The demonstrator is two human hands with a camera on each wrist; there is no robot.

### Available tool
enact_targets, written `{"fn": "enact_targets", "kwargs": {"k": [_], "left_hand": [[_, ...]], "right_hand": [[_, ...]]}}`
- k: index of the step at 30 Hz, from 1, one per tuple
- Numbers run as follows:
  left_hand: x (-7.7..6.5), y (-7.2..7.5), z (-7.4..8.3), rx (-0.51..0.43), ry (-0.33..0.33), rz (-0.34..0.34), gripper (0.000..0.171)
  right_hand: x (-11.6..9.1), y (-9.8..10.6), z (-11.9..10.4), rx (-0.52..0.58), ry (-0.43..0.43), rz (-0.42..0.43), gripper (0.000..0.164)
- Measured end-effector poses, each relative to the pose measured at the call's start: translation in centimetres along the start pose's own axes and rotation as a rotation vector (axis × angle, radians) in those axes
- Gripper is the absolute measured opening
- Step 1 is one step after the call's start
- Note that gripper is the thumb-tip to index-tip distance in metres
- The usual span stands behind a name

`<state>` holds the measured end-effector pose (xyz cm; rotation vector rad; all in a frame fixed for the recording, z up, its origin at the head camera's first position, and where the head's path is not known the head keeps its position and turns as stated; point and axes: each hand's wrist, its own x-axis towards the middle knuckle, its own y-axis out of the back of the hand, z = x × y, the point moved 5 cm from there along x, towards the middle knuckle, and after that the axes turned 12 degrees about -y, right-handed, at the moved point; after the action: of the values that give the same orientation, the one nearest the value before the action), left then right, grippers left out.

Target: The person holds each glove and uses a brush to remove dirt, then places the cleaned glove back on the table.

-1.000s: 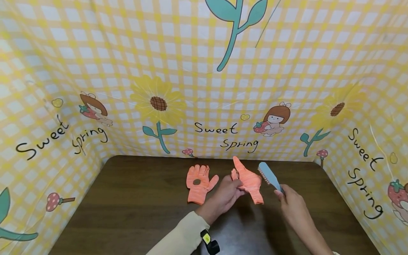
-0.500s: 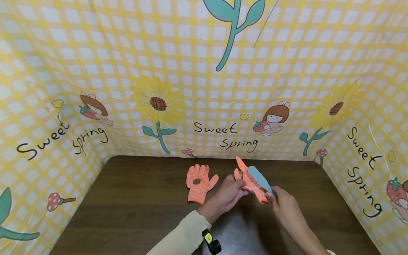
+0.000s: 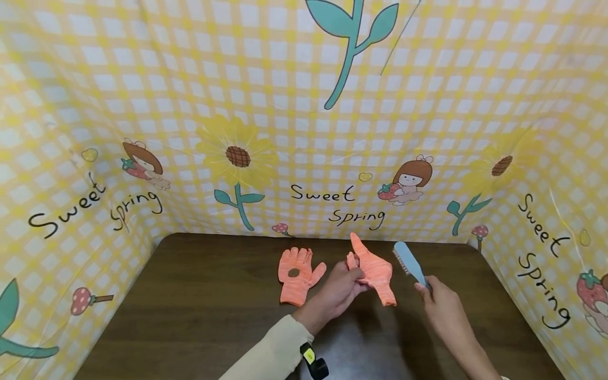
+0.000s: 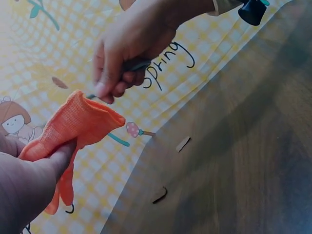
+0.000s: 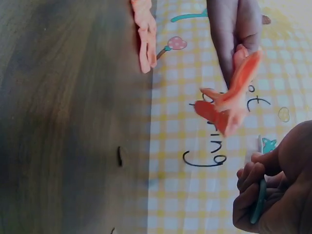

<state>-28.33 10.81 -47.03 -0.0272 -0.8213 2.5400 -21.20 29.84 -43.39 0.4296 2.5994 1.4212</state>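
Note:
My left hand (image 3: 338, 290) holds an orange knitted glove (image 3: 376, 270) above the table, thumb on top near its fingers. The cuff hangs toward the lower right, and one glove finger points up. To the right, my right hand (image 3: 445, 311) grips a light blue brush (image 3: 409, 262) by its handle, bristles facing the glove with a gap between them. In the right wrist view the brush handle (image 5: 259, 202) shows within the curled fingers. A second orange glove (image 3: 295, 292) lies flat on the left, fingers away from me, with a dark round spot (image 3: 294, 273) on its palm.
The dark wooden table (image 3: 190, 316) is enclosed by a yellow checked cloth (image 3: 313, 142) at the back and sides. Small strips, one pale (image 4: 183, 144) and one dark (image 4: 160, 195), show on the table in the left wrist view. A black wrist device (image 3: 315, 365) sits at my left sleeve.
The brush was right of the glove, then went left over it with bristles against it, and is now off to the right again. My left hand has kept the glove nearly in place.

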Motion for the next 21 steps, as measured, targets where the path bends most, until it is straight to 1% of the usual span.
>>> {"fn": "enact_targets", "kwargs": {"k": [3, 5, 7, 8, 11, 17, 21], "left_hand": [[0.2, -0.3, -0.1, -0.008, -0.003, -0.012, 0.055], [0.2, -0.7, -0.1, -0.015, 0.006, -0.036, 0.05], [0.3, -0.9, 0.0, -0.021, 0.014, -0.042, 0.046], [0.2, -0.9, 0.0, -0.021, 0.018, -0.045, 0.045], [0.2, -0.8, 0.0, -0.015, 0.023, -0.048, 0.045], [0.0, -0.6, -0.3, -0.016, 0.011, -0.051, 0.056], [0.0, -0.5, -0.4, -0.022, 0.017, -0.055, 0.057]], "right_hand": [[-0.5, -0.3, -0.8, 0.033, 0.027, -0.051, 0.022], [-1.0, -0.9, -1.7, 0.051, 0.047, -0.087, 0.019], [-1.4, -1.3, -2.4, 0.047, 0.056, -0.114, 0.018], [-1.5, -1.5, -2.6, 0.04, 0.058, -0.115, 0.017], [-1.5, -1.7, -2.7, 0.012, 0.054, -0.106, 0.017], [-1.2, -1.5, -2.3, -0.026, 0.09, -0.014, 0.02], [-1.0, -1.4, -1.9, -0.026, 0.105, 0.021, 0.016]]}}
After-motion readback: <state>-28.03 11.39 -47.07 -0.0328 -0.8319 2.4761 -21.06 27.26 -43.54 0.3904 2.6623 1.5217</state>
